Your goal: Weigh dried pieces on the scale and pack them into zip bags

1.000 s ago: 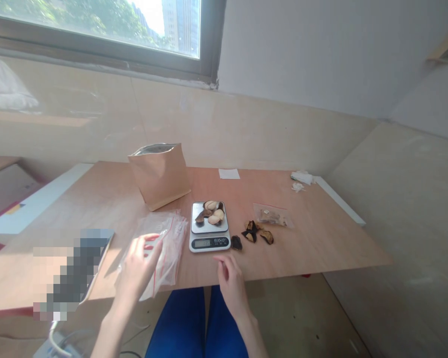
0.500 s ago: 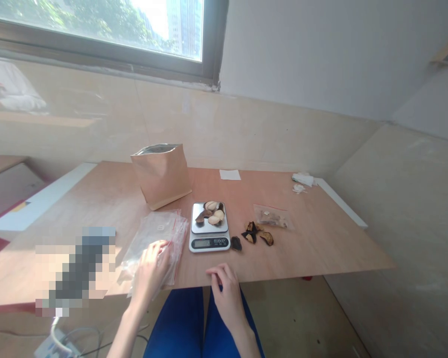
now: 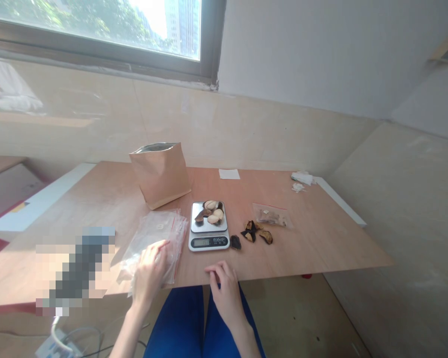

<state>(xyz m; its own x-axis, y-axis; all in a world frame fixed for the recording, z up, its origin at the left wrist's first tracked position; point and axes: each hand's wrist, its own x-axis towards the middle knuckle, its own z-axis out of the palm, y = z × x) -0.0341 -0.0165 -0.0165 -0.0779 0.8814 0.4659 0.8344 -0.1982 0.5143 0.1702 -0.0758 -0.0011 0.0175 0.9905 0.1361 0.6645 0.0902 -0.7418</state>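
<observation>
My left hand (image 3: 151, 263) lies palm down on a stack of clear zip bags (image 3: 155, 229) with red seal lines, its fingers loosely bent and not closed round anything. At the table's front edge rests my right hand (image 3: 224, 283), fingers slightly curled, thumb apart, holding nothing. Between and beyond the hands stands a white digital kitchen scale (image 3: 209, 243), its display too small to read. Several pale and brown dried slices (image 3: 215, 216) lie on its steel plate. To its right are several dark dried pieces (image 3: 250, 232), one (image 3: 235, 242) touching or nearly touching the scale.
An open brown paper pouch (image 3: 160, 176) with a silvery lining stands behind the bags. A filled zip bag (image 3: 271, 216) lies right of the scale. White paper (image 3: 229, 174) and crumpled white scraps (image 3: 302, 179) lie farther back. A pixelated dark object (image 3: 80, 266) is at left.
The view has shifted very slightly. Both hands stay essentially in place, and the scale, slices and bags have not moved.
</observation>
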